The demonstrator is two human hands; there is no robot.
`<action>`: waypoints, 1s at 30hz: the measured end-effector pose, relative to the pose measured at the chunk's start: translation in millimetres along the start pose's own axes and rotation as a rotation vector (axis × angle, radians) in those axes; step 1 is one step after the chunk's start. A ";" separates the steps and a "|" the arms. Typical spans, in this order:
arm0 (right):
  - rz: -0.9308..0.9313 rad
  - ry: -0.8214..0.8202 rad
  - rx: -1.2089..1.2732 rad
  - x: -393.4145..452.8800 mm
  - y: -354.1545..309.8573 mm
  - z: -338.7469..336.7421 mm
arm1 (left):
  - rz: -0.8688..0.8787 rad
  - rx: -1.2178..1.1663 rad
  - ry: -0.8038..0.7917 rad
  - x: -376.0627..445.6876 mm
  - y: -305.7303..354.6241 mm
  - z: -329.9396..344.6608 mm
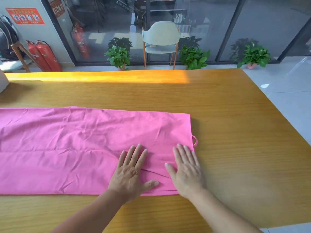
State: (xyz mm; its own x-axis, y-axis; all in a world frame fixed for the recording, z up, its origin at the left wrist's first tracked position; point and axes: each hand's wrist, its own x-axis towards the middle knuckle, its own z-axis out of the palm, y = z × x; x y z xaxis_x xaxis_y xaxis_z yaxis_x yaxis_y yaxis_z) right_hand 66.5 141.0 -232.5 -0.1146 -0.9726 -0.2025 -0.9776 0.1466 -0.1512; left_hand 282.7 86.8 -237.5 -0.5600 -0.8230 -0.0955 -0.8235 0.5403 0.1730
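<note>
Wooden table (218,101): we press our left hand (131,172) and right hand (186,170), fingers flat and gripping nothing, on the folded pink cloth (75,148); creases remain to smooth.

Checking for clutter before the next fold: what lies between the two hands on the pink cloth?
Only the pink cloth, with one dark crease, lies between the left hand and right hand, per the head view.

Both arms reached forward. The left hand (133,172) lay flat, fingers spread. The right hand (186,170) lay flat beside it, thumb out toward the left fingers.
</note>
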 end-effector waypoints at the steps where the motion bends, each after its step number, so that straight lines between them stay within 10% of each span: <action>1: 0.044 -0.004 -0.017 2.9 6.5 -4.6 | 0.003 0.003 0.012 -0.4 -0.4 -1.1; 7: 0.075 0.184 0.028 30.9 -16.1 -33.8 | -0.018 -0.022 0.091 5.6 -3.0 -13.1; 26: -0.016 -0.009 -0.031 152.5 -6.5 -37.1 | -0.019 -0.002 0.132 5.2 -20.1 -2.7; 30: -0.254 0.100 0.043 125.6 -50.8 -36.2 | -0.185 -0.006 0.188 20.0 -38.1 -14.2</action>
State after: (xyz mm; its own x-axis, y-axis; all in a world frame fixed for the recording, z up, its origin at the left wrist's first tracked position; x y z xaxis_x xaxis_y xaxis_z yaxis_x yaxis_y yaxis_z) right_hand 95.5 4.8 -215.2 0.1141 -0.9918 -0.0568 -0.9690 -0.0985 -0.2267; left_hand 304.2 47.3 -232.0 -0.3732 -0.9260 0.0575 -0.9094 0.3774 0.1750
